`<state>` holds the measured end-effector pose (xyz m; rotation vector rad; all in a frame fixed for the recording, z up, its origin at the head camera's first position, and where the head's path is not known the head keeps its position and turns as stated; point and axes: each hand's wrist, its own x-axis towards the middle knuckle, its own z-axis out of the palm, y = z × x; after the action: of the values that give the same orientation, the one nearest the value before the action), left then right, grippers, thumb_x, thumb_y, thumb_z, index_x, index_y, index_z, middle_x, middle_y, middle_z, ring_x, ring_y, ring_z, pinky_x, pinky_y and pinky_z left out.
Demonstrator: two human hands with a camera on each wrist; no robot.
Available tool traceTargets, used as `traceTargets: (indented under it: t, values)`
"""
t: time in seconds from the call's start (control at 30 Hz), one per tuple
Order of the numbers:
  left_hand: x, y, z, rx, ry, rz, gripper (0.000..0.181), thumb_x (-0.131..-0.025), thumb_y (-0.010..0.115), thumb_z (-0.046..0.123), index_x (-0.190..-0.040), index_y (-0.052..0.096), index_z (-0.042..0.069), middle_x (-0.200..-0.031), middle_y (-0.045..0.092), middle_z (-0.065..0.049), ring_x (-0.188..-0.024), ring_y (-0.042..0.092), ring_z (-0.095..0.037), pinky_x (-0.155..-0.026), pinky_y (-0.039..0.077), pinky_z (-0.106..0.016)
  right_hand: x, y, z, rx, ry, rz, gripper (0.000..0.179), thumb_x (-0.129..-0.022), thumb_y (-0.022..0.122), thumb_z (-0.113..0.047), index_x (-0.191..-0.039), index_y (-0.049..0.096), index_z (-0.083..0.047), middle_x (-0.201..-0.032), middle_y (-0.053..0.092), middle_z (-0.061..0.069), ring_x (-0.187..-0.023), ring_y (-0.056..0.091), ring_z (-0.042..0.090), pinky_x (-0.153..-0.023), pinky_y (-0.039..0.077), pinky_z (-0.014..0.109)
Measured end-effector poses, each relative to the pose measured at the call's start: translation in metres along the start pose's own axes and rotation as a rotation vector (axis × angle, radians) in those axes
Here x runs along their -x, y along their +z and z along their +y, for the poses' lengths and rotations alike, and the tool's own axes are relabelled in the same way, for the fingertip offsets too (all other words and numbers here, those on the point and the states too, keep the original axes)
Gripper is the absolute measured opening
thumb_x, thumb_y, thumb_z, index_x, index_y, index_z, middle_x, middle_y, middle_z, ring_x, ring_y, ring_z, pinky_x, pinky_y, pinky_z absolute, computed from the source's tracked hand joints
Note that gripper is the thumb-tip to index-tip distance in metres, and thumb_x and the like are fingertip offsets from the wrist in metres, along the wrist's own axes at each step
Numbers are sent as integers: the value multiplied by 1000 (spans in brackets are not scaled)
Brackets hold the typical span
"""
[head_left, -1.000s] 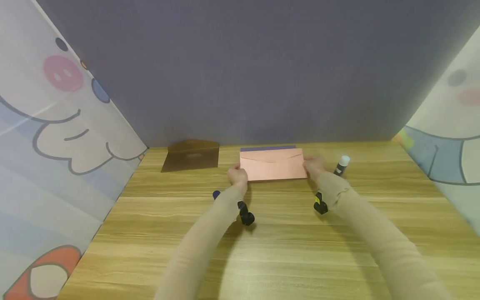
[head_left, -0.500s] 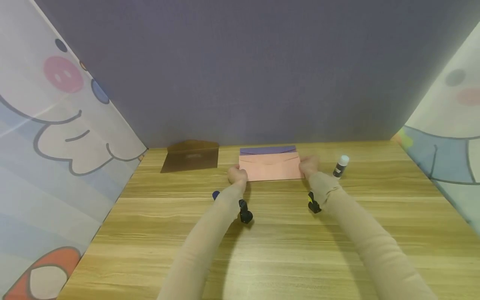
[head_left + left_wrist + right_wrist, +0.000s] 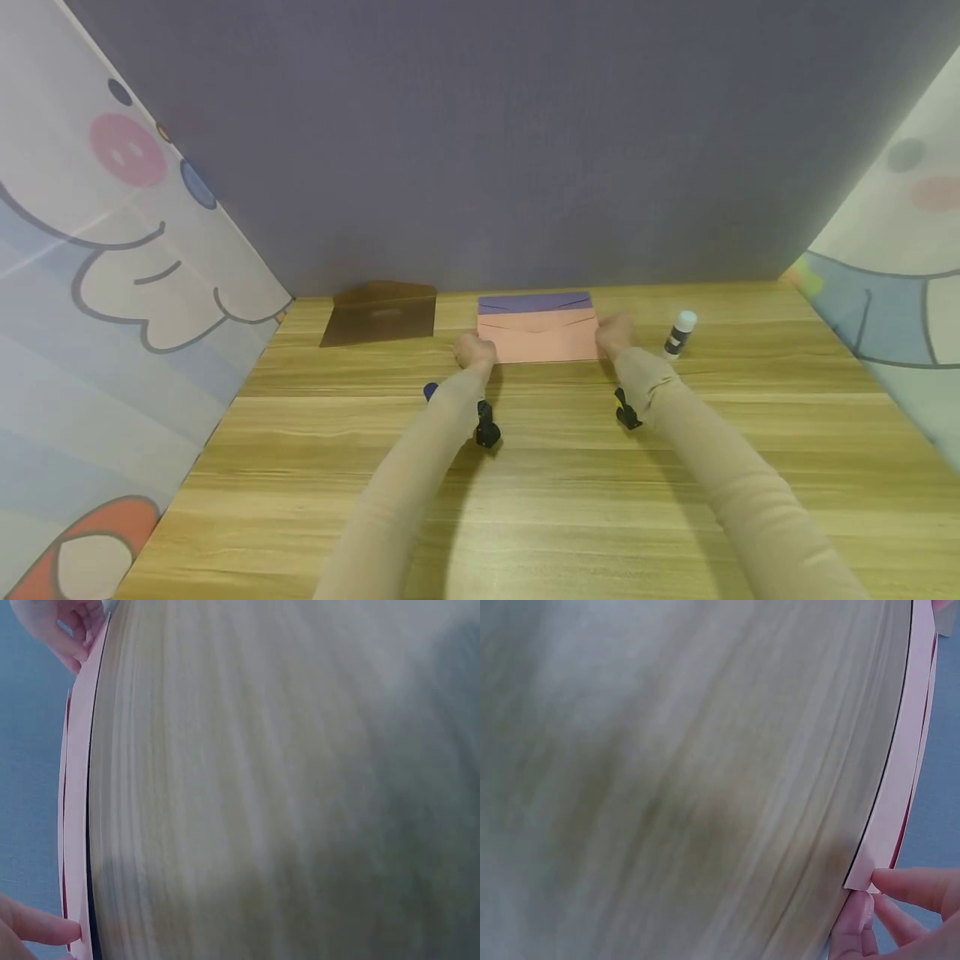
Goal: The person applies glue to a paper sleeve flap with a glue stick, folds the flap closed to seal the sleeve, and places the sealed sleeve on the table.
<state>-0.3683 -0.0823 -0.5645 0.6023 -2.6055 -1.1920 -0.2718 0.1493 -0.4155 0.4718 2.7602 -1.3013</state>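
Note:
A pink envelope (image 3: 538, 340), flap closed, lies over a purple envelope (image 3: 534, 302), whose flap end shows behind it. My left hand (image 3: 476, 350) pinches the pink envelope's left edge. At its right edge my right hand (image 3: 615, 335) pinches the near corner; in the right wrist view the thumb and fingers (image 3: 911, 889) meet there. The left wrist view shows the pink envelope (image 3: 81, 795) edge-on, with a dark edge just beneath it. How much of the purple envelope lies underneath is hidden.
A brown envelope (image 3: 381, 321) with its flap raised lies at the back left. To the right of my right hand a small white-capped bottle (image 3: 679, 334) stands on the wooden table (image 3: 555, 500). A blue cap (image 3: 431, 390) shows beside my left forearm. A grey wall borders the back.
The pink envelope has come lower and nearer to me, uncovering more of the purple envelope behind it. My right hand has shifted a little left; the left hand has barely moved.

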Motion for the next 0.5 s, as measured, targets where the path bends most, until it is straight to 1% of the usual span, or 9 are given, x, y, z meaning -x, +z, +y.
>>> traceTargets:
  t: [0.1,0.13,0.2,0.23,0.33,0.37,0.4,0.43,0.5]
  values:
    - [2,1,1,-78,42,63,18,-70,55,9,-82,68,8,-86,62,-10,-93,47,-35,-80,36,-38,3,0,-1,6,-8,-6,41,-78,37,4,-116,52,9,-120,50,25,-113,44,37,-94,39,42]
    - [2,-2,1,-99,46,25,17,-74,54,12,-83,68,10,-87,62,-9,-95,46,-34,-83,35,-38,4,0,-2,13,-12,-7,41,-78,37,4,-116,52,10,-120,50,25,-113,44,37,-94,39,42]
    - [-3,3,-2,-151,52,2,15,-74,54,13,-80,67,8,-87,61,-10,-94,47,-34,-81,36,-40,6,0,-2,31,-26,-6,40,-78,38,4,-115,52,11,-119,50,26,-112,44,38,-94,39,42]
    - [-9,9,-7,-173,62,26,13,-70,56,12,-75,67,8,-84,61,-11,-89,47,-34,-76,37,-40,7,0,-2,42,-31,-8,39,-79,38,4,-115,51,12,-119,49,26,-112,44,39,-94,39,43]
    - [-33,34,-27,-222,51,-31,11,-73,57,17,-74,66,10,-91,57,-12,-93,46,-34,-76,39,-45,7,1,-2,69,-31,-3,38,-78,40,4,-113,52,12,-118,50,26,-112,45,39,-94,39,43]
    - [-45,49,-38,-233,55,-7,10,-71,59,19,-69,65,11,-90,56,-12,-91,45,-34,-72,39,-46,4,2,0,80,-26,-5,39,-78,40,4,-114,53,11,-118,50,25,-112,44,38,-94,38,43]
    - [-50,58,-44,-233,72,33,8,-67,59,19,-64,62,12,-86,53,-11,-88,44,-33,-68,38,-45,-1,4,4,96,-26,-9,39,-78,41,4,-114,53,10,-119,50,24,-113,44,38,-94,38,43]
    - [-53,61,-46,-247,71,26,9,-68,60,20,-63,61,13,-86,52,-11,-88,44,-32,-68,39,-45,-8,6,8,105,-20,-15,39,-78,42,4,-115,54,8,-120,51,23,-114,44,37,-95,38,43]
    - [-46,53,-40,-266,80,26,11,-68,59,21,-61,59,13,-85,51,-10,-88,44,-31,-69,39,-44,-35,15,30,116,-57,1,39,-75,45,2,-112,59,3,-116,55,19,-111,48,34,-91,42,40]
